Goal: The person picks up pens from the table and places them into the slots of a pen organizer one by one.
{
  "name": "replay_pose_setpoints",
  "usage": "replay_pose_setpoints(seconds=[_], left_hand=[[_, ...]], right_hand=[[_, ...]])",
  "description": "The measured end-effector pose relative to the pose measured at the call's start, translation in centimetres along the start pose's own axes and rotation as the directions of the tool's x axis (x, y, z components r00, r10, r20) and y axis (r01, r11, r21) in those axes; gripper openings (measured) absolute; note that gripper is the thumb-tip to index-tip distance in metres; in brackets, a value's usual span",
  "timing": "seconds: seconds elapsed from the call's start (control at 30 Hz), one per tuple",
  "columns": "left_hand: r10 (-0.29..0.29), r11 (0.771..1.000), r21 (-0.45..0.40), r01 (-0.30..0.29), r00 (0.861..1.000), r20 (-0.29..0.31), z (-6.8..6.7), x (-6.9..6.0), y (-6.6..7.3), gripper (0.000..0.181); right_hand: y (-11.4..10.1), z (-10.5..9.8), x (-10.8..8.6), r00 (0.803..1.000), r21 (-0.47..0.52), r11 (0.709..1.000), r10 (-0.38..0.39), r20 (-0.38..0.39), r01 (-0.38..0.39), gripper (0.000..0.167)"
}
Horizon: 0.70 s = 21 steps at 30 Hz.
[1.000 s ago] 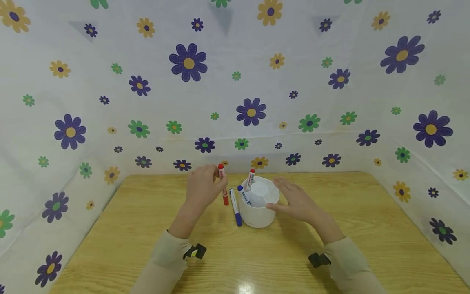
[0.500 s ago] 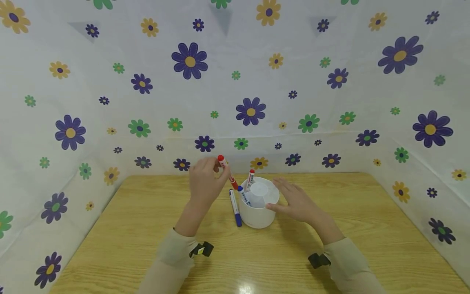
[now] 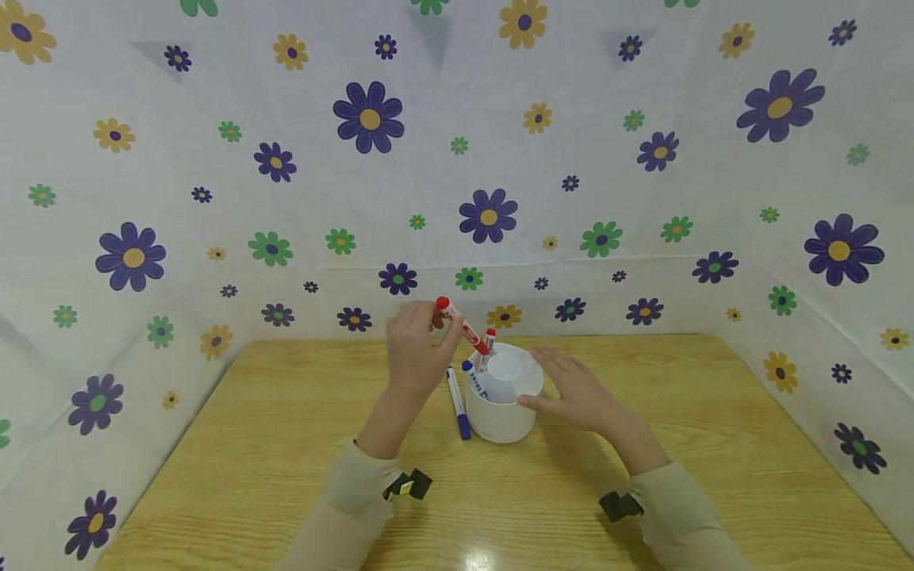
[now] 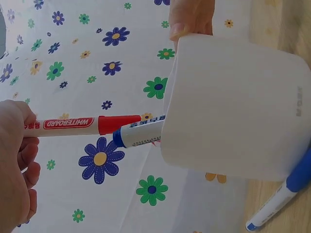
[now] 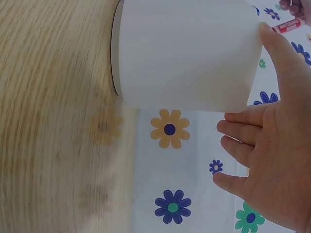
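Observation:
My left hand pinches a red whiteboard marker between thumb and fingers, tilted in the air. The marker's lower red end is at the left side of the opening of a round white pen holder. Inside the holder stand a blue-capped marker and a red-capped marker. Fairly straight, the thumb and fingers of my right hand rest against the holder's rim, on its right side in the head view. Another blue marker lies on the table, just left of the holder.
A wooden table carries everything. White cloth with purple, yellow and green flowers hangs behind and on both sides. Black wrist cameras sit at both sleeves. The holder has a round raised centre and dividers.
My left hand has lifted the red marker and carried it right, from upright beside the holder to tilted at its opening. The right hand and holder have stayed in place.

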<state>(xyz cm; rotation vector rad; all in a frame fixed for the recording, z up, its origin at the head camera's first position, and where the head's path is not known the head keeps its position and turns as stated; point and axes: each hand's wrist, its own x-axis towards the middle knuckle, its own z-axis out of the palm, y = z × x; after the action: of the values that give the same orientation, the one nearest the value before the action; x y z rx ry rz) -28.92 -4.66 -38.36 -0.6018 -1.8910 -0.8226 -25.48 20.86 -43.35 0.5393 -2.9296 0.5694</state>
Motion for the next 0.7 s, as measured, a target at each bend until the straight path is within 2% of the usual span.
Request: replay_pose_setpoints(seconds=[0.23, 0.43, 0.57, 0.7], left_hand=[[0.031, 0.999, -0.026, -0.030, 0.999, 0.010, 0.6, -0.1, 1.0, 0.021], [0.104, 0.993, -0.064, -0.102, 0.994, 0.038, 1.1, -0.4, 1.7, 0.021], [0.184, 0.979, -0.095, -0.179, 0.982, 0.039, 1.5, -0.6, 1.9, 0.023], [0.283, 0.953, -0.125, -0.277, 0.959, 0.031, 1.8, -1.0, 2.0, 0.023]], right_hand=[[-0.1, -0.1, 0.0, 1.000, 0.006, 1.000, 0.000, -0.001, 0.000, 0.091], [-0.1, -0.1, 0.1, 1.000, 0.009, 1.000, -0.007, -0.009, 0.007, 0.090], [0.0, 0.0, 0.2, 1.000, 0.005, 1.000, -0.012, -0.018, 0.012, 0.090], [0.1, 0.1, 0.2, 1.000, 0.008, 1.000, -0.016, -0.026, 0.017, 0.090]])
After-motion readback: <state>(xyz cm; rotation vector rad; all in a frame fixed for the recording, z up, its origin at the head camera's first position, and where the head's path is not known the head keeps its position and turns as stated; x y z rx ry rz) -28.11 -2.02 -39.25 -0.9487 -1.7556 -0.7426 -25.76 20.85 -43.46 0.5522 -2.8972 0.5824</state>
